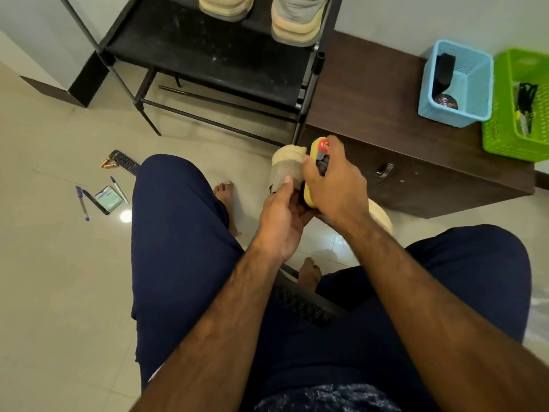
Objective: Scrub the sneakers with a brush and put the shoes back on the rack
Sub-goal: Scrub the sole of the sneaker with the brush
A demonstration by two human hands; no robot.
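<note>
The sneaker, toe toward 12 o'clock, is gripped by the left hand; the brush, clasped in the right hand, is pressed against its 3 o'clock side.

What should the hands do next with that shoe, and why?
Probably rub the yellow red-labelled brush along the beige-and-grey knit sneaker: the right hand grips the brush against it, the left hand holds the sneaker steady, and it is not yet on the black metal shoe rack.
</note>
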